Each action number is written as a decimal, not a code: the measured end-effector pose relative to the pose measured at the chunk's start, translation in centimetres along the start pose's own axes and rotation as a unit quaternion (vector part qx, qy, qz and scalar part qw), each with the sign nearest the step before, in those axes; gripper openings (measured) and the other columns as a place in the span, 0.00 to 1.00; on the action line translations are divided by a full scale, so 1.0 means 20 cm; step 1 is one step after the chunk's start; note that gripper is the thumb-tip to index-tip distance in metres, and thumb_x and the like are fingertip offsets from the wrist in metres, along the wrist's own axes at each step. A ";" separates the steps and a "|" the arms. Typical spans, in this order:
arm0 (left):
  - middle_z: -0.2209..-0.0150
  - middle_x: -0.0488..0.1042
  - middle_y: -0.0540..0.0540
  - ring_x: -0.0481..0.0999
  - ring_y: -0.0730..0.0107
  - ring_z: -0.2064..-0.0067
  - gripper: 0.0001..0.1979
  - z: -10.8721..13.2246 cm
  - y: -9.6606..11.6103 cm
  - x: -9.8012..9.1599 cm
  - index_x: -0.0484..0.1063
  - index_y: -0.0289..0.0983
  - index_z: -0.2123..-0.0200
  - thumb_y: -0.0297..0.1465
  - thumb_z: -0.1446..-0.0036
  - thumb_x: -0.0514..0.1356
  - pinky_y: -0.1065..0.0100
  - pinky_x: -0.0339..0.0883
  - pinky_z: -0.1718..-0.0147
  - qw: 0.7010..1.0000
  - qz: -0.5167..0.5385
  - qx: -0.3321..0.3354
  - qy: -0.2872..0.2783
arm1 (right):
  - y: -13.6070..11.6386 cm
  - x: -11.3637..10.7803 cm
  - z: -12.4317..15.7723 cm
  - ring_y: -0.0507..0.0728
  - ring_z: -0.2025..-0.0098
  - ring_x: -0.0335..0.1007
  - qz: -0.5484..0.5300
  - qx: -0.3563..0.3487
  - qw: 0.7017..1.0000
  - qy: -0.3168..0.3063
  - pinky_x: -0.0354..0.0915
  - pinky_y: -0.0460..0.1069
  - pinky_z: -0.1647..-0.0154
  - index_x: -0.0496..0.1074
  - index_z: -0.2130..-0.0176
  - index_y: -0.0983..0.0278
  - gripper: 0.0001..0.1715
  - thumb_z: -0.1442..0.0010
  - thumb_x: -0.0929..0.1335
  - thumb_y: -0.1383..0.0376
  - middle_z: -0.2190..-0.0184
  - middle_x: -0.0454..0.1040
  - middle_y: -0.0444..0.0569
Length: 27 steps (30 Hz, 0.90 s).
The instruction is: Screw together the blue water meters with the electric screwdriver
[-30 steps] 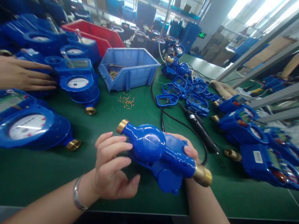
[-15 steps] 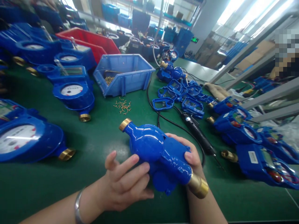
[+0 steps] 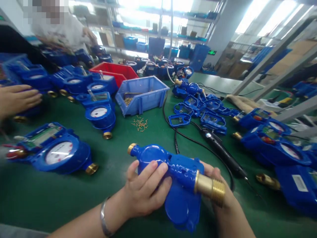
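Note:
A blue water meter (image 3: 182,168) with brass threaded ends is held up over the green table, its smooth rounded underside facing me. My left hand (image 3: 150,188), with a silver bracelet at the wrist, lies with its fingers pressed over the meter's left part. From the right side my right hand (image 3: 215,178) grips the meter, partly hidden behind the brass end. Just beyond, a black electric screwdriver (image 3: 224,153) lies on the table with its cable. Small brass screws (image 3: 140,124) are scattered in front of a blue bin (image 3: 146,102).
Open-topped blue meters (image 3: 60,152) stand at left, more meters (image 3: 274,142) at right. Blue frame covers (image 3: 179,119) are heaped behind the screwdriver. A red bin (image 3: 111,70) sits farther back. Another person's hand (image 3: 19,99) reaches in at left; a second person stands behind.
The water meter has turned, bringing its near brass end more sideways. My left fingers have closed onto it. The view has shifted, and another person's hand now shows at left.

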<state>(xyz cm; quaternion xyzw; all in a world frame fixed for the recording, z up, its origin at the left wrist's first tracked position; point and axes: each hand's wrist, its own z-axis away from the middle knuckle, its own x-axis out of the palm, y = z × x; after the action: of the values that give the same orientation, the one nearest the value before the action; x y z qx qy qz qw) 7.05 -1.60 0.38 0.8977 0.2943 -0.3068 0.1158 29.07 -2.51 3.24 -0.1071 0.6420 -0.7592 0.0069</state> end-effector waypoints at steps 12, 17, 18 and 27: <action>0.65 0.80 0.42 0.78 0.57 0.64 0.19 -0.20 0.09 -0.09 0.71 0.33 0.61 0.26 0.60 0.66 0.60 0.70 0.60 0.393 0.615 -0.679 0.074 | 0.12 0.05 -0.01 0.67 0.39 0.53 0.096 -0.013 0.988 -0.123 0.51 0.60 0.39 0.46 0.36 0.59 0.53 0.51 0.67 0.43 0.37 0.53 0.55; 0.63 0.80 0.39 0.78 0.55 0.60 0.15 -0.15 0.07 -0.11 0.74 0.31 0.62 0.32 0.55 0.65 0.60 0.68 0.57 0.418 0.592 -0.685 0.071 | 0.15 0.20 -0.01 0.63 0.34 0.41 0.070 0.043 0.993 -0.084 0.40 0.56 0.35 0.41 0.34 0.64 0.55 0.49 0.68 0.46 0.34 0.44 0.53; 0.61 0.79 0.38 0.77 0.54 0.58 0.17 -0.12 0.07 -0.12 0.73 0.31 0.61 0.35 0.53 0.65 0.59 0.67 0.55 0.432 0.591 -0.679 0.056 | 0.14 0.22 -0.01 0.63 0.34 0.41 0.060 0.050 0.995 -0.067 0.41 0.55 0.34 0.43 0.35 0.63 0.55 0.50 0.68 0.46 0.35 0.45 0.53; 0.51 0.72 0.42 0.66 0.51 0.43 0.24 0.24 0.19 -0.05 0.68 0.44 0.51 0.35 0.53 0.65 0.47 0.48 0.40 0.956 0.003 -0.282 0.079 | 0.13 0.28 -0.03 0.66 0.38 0.53 -0.033 0.069 0.996 -0.040 0.54 0.57 0.39 0.50 0.37 0.64 0.56 0.55 0.72 0.47 0.39 0.56 0.58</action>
<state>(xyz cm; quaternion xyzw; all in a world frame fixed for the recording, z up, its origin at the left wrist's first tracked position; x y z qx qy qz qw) 6.33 -7.03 -2.60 0.8510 0.3741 -0.1391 0.3413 23.15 -3.29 1.52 -0.1580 0.5834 -0.7965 0.0154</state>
